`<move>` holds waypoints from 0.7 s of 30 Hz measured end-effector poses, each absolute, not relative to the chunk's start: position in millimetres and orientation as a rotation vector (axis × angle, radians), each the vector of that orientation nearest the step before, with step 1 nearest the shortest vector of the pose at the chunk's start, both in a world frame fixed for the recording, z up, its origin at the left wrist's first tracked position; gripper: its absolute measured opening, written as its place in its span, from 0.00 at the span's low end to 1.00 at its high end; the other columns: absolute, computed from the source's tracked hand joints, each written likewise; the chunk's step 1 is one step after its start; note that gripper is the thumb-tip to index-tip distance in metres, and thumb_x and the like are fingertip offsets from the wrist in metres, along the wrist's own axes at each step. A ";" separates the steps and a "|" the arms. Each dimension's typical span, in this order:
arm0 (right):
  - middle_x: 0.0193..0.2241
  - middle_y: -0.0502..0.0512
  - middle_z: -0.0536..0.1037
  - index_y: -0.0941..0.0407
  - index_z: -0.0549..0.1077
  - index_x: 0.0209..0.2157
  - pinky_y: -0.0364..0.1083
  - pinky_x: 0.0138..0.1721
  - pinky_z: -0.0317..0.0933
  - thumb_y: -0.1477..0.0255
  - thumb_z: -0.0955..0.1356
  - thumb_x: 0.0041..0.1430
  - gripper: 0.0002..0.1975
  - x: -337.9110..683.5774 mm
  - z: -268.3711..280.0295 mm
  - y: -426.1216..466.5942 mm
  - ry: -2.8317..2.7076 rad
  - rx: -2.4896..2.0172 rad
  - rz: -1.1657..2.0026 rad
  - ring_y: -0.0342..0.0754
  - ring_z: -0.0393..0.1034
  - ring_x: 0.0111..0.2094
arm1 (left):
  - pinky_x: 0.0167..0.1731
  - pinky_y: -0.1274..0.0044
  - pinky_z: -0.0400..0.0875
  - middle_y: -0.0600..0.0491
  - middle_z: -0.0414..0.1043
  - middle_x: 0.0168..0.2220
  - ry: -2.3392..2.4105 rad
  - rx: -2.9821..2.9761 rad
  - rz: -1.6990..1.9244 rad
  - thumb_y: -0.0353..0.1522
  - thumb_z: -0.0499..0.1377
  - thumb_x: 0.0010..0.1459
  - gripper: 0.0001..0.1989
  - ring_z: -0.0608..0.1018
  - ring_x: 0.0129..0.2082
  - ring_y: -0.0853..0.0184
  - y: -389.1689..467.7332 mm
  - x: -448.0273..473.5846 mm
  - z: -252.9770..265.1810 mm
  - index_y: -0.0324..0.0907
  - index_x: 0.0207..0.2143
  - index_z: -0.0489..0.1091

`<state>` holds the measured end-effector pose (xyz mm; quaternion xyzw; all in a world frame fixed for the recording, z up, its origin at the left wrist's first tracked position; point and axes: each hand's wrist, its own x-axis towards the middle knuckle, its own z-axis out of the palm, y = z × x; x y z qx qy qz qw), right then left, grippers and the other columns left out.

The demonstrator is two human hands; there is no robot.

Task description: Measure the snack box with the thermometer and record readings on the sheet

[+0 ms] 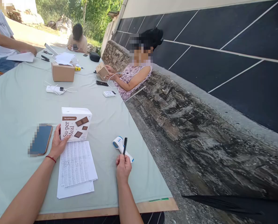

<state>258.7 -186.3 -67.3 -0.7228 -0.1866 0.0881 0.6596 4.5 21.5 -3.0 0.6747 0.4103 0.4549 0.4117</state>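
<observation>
My left hand point(58, 143) grips the lower left side of a white box point(82, 127) with brown printing that reads "Su-per Meal". The box stands upright at the far end of some handwritten sheets point(77, 168), stacked with others on the cloth. In my right hand point(124, 168) is a black pen point(125, 146), pointing up and held between thumb and fingers. A white and blue handheld thermometer point(117, 143) lies partly behind that hand. Left of my left hand lies a phone point(41, 140) with a dark screen.
A pale green cloth covers the table point(19, 124). Farther off are a white power strip point(57, 89) with cables, a cardboard box point(63, 73) with papers on top, and a white device point(109, 93). A person at right holds a small carton point(102, 71); two others sit farther back.
</observation>
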 end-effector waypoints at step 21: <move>0.19 0.50 0.66 0.61 0.76 0.31 0.43 0.24 0.56 0.39 0.69 0.48 0.35 255.9 -55.6 -185.6 -0.356 -1.608 0.191 0.43 0.59 0.22 | 0.57 0.61 0.67 0.44 0.64 0.61 0.954 1.687 1.009 0.41 0.63 0.57 0.41 0.72 0.57 0.56 23.3 6.2 -7.2 0.48 0.69 0.49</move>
